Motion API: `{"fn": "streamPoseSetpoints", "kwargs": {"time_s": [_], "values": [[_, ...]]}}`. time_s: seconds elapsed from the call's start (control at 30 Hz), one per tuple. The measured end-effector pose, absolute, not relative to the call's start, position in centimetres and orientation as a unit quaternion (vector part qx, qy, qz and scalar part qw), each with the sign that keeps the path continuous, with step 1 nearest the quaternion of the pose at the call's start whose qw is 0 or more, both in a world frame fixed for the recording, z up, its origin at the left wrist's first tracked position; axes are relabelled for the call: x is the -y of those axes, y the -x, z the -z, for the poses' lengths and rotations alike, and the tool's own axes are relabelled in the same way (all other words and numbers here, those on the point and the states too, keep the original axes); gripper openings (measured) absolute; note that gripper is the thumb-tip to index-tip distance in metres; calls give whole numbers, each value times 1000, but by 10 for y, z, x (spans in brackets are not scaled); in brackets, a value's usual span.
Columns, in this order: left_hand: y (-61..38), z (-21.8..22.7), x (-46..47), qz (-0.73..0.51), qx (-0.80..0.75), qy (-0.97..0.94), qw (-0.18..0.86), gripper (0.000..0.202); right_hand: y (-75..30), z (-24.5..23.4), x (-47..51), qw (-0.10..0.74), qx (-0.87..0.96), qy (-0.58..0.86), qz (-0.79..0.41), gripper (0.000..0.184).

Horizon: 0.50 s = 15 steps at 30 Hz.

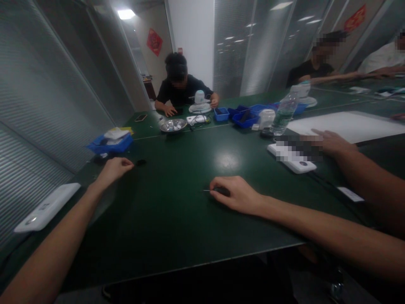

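A: In the head view, what are the hands doing?

B: The right hand (236, 194), just right of the frame's centre and below it, grasps a dark-handled tool (224, 191). Its thin metal shaft points left, over the green counter (158, 223).

A: And the left hand (116, 168)?

B: Left of centre, thumb and fingertips drawn together, just beside a small dark object (141, 162). I cannot tell whether it pinches anything.

A: What surrounds them?

B: A white device (47, 209) lies at the lower left, near the left forearm. Above the left hand is a blue tray (110, 146) with papers in it. A metal dish (164, 129) is at upper centre, near a seated person (190, 86) in dark clothing.

A: And toward the right?

B: A second white device (295, 162), an upright clear bottle (284, 112), and a co-worker's hand (337, 144) near a white sheet (357, 126).
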<state>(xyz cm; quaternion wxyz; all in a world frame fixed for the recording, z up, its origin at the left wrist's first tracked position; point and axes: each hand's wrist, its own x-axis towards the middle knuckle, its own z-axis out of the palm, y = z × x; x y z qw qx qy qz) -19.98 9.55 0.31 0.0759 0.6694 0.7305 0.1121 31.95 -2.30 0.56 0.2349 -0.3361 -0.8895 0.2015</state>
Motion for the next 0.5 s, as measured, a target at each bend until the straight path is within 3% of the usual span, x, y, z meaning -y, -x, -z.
{"fn": "streamPoseSetpoints", "kwargs": {"time_s": [0.23, 0.5], "values": [[188, -5, -93, -232, -698, -672, 90, 50, -319, -4, 23, 231, 891, 337, -199, 17], [162, -10, -91, -224, -690, -686, 63, 41, -319, -1, 22, 237, 892, 333, -191, 17]]}}
